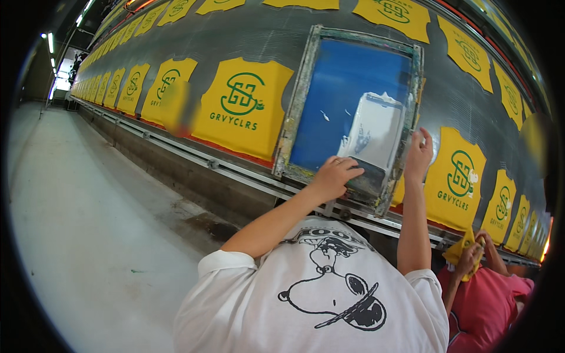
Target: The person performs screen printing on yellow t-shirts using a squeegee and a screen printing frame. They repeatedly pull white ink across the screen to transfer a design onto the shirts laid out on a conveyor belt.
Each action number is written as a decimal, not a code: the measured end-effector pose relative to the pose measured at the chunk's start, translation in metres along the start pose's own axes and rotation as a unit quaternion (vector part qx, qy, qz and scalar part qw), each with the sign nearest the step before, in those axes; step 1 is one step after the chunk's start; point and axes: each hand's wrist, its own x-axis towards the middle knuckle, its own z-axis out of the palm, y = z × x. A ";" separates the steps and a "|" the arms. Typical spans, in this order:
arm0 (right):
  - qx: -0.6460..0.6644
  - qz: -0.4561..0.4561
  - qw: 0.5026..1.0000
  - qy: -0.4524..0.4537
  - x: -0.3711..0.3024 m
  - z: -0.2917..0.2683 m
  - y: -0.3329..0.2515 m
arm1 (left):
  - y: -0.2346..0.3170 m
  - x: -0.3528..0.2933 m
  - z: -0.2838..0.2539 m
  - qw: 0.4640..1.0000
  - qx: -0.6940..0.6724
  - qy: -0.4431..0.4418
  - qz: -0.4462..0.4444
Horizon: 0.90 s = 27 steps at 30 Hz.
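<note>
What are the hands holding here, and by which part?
Both hands grip a wooden-framed blue printing screen: left hand on its near bottom edge, right hand on its right side rail.

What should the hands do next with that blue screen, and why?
Probably pull the squeegee toward the near edge of the screen. The left hand sits on the squeegee, the right hand steadies the frame's side, and white ink lies spread on the mesh above it.

A printing frame [347, 112] lies on a long table [247, 32], between shirts [241, 106] spread in a row to its left and right. A rail [194, 156] runs along the table's near edge; floor [82, 223] lies left.
</note>
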 end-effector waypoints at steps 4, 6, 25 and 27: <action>-0.102 -0.019 0.994 0.029 -0.037 0.095 0.015 | -0.077 -0.032 -0.070 0.999 0.000 -0.027 -0.017; -0.097 0.016 0.995 0.001 -0.080 0.162 -0.012 | -0.120 -0.058 -0.114 0.998 -0.009 -0.041 -0.040; -0.208 0.048 0.976 0.043 -0.162 0.347 -0.025 | -0.318 -0.053 -0.243 0.993 -0.010 -0.114 -0.012; -0.207 0.052 0.976 0.031 -0.163 0.349 -0.024 | -0.324 -0.014 -0.256 0.993 0.005 -0.118 -0.009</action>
